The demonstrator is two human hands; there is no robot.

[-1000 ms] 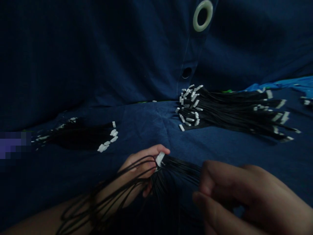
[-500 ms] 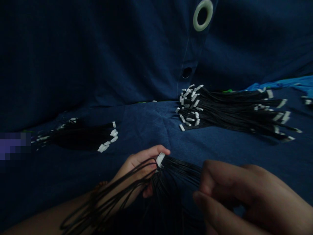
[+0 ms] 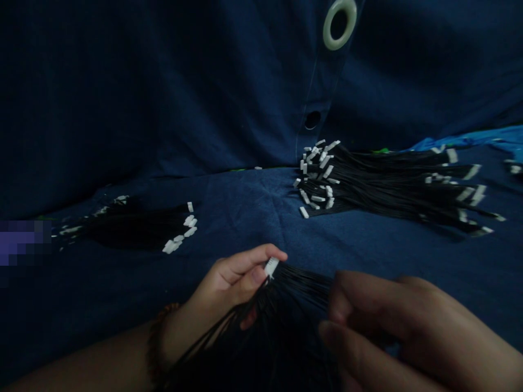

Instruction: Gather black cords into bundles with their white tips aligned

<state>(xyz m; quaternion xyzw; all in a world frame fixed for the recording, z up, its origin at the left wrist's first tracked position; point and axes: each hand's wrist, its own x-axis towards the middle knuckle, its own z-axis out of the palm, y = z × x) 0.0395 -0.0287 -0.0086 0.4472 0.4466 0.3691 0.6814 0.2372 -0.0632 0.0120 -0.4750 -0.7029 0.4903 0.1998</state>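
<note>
Between the thumb and fingers of my left hand (image 3: pixel 237 280) is a white plug connector (image 3: pixel 271 267), low in the middle of the head view. Black wires (image 3: pixel 304 283) run from the connector towards my right hand (image 3: pixel 392 321), whose thumb and forefinger close on them. More black wires hang down below the connector and across my left wrist. Their lower ends fade into the dark at the bottom edge. What the curled fingers of my right hand cover is hidden.
A large bundle of black cables (image 3: pixel 379 177) with white connectors at both ends lies at the back right. A smaller cable bundle (image 3: pixel 139 226) lies at the left on the dark blue cloth (image 3: pixel 245 201). Blue plastic (image 3: pixel 461 139) lies at the far right; a ringed curtain (image 3: pixel 204 81) hangs behind.
The looped wires over my left forearm have dropped down towards the bottom. My left thumb has come up onto the connector. My right hand has shifted slightly left.
</note>
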